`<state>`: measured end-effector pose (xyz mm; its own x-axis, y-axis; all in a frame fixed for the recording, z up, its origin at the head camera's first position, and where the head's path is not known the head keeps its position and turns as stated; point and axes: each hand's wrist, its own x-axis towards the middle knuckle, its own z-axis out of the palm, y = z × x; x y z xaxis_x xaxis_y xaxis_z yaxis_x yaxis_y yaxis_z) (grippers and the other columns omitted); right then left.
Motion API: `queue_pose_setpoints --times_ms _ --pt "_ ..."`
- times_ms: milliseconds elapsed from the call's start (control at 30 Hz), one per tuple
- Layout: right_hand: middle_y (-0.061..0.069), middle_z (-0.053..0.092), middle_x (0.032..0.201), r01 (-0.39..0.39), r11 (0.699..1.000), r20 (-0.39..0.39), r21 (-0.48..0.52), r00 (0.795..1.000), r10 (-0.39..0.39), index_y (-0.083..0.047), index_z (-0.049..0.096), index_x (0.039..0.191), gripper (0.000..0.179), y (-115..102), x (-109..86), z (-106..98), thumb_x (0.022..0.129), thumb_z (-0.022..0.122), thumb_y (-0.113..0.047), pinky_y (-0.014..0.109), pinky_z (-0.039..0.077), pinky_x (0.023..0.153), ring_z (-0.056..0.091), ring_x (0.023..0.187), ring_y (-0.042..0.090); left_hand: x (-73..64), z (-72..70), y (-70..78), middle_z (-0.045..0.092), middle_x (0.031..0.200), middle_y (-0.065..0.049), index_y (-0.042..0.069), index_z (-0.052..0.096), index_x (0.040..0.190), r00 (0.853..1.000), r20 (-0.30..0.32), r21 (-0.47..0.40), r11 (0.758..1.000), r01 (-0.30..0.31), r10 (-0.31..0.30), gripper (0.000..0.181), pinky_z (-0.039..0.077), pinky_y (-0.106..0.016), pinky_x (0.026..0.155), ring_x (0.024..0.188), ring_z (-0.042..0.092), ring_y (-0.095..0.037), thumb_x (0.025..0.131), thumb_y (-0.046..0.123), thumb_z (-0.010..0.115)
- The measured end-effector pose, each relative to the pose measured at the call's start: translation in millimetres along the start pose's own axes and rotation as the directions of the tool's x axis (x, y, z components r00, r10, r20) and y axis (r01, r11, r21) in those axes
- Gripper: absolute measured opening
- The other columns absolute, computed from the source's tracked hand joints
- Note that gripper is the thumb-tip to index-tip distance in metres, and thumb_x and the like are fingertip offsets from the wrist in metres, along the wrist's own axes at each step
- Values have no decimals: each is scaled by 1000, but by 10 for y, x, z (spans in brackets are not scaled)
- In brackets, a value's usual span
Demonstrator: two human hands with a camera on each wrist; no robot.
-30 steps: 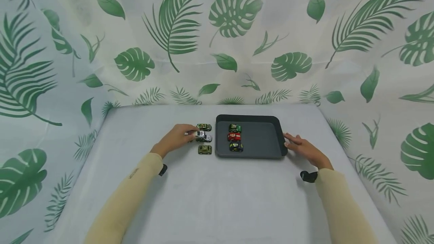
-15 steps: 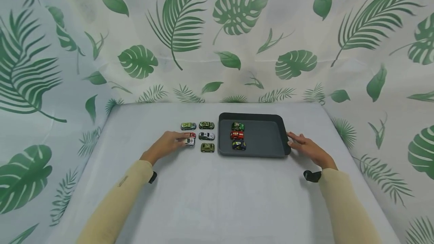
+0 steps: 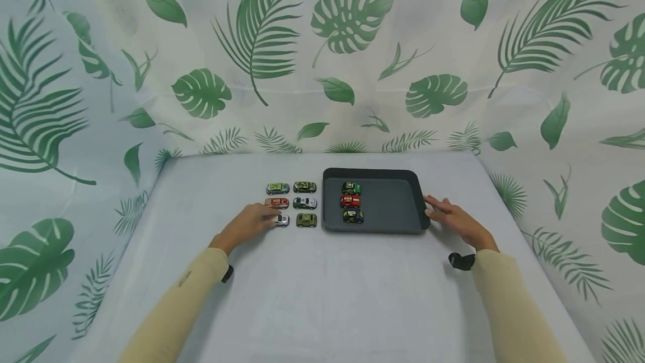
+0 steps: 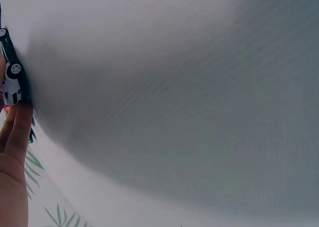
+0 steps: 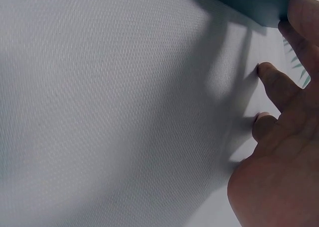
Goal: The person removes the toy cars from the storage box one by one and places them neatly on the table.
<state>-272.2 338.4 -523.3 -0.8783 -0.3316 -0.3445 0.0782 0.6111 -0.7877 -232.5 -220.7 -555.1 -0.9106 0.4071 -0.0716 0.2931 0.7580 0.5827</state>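
Observation:
My left hand point(image 3: 247, 224) pinches a small silver-white toy car point(image 3: 282, 220) at the front left of a group of toy cars. In the left wrist view, the same toy car point(image 4: 13, 77) sits at the fingertips by the left edge. Just behind it is a red-orange toy car point(image 3: 277, 203), and to its right an olive-green one point(image 3: 306, 220). My right hand point(image 3: 457, 223) rests its fingertips against the right wall of a dark grey tray point(image 3: 390, 229). The right wrist view has a thumb and finger at the corner of the tray point(image 5: 244, 5), the other fingers spread.
Inside the tray, a green car point(image 3: 351, 188), a red car point(image 3: 350, 201) and a dark blue car point(image 3: 353, 215) line up along its left side. Left of the tray stand a white police-style car point(image 3: 304, 203) and two camouflage-patterned cars point(image 3: 304, 186). A leaf-print curtain hangs behind.
My left hand has carried the silver-white car from over the other cars leftward and toward me, to the front of the left column. The right hand stays at the tray.

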Motion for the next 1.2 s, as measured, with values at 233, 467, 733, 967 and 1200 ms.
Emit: queue_pose_setpoints --times_ms 233,467,733,967,1200 --pt "27 11 174 11 1000 -7 -9 1000 -11 -2 23 169 74 32 11 -10 111 59 -30 79 -7 119 -22 156 51 10 -13 30 71 135 -18 -2 72 135 999 8 18 999 -32 32 35 49 -53 112 129 64 -38 102 10 75" --pt "26 13 173 6 999 -17 -35 1000 -6 -1 25 169 74 20 24 -14 111 59 -32 78 -7 119 -20 157 52 -15 -86 114 71 135 -19 0 70 140 1000 -1 7 1000 5 -5 37 50 -55 111 129 64 -39 106 15 69" --pt "25 11 174 0 1000 -15 -11 1000 0 -2 24 169 73 43 34 -10 111 60 -30 78 -8 119 -22 157 51 72 -286 242 57 155 -17 10 51 161 992 -121 -134 991 16 -33 58 39 -62 119 145 48 -43 110 35 63" --pt "26 8 174 -14 1000 -19 15 1000 14 -4 25 169 75 42 40 -39 110 61 -31 78 -10 119 -24 156 49 344 -344 343 34 172 -9 32 22 173 988 -151 -192 981 -28 -1 72 24 -62 126 159 28 -37 111 43 58" --pt "27 10 174 -22 1000 -15 2 1000 22 -3 28 168 76 67 15 -9 110 63 -36 78 -5 120 -20 157 50 578 -282 557 36 171 -13 25 21 174 987 -140 -212 971 -108 79 71 24 -63 126 158 29 -38 113 35 57"
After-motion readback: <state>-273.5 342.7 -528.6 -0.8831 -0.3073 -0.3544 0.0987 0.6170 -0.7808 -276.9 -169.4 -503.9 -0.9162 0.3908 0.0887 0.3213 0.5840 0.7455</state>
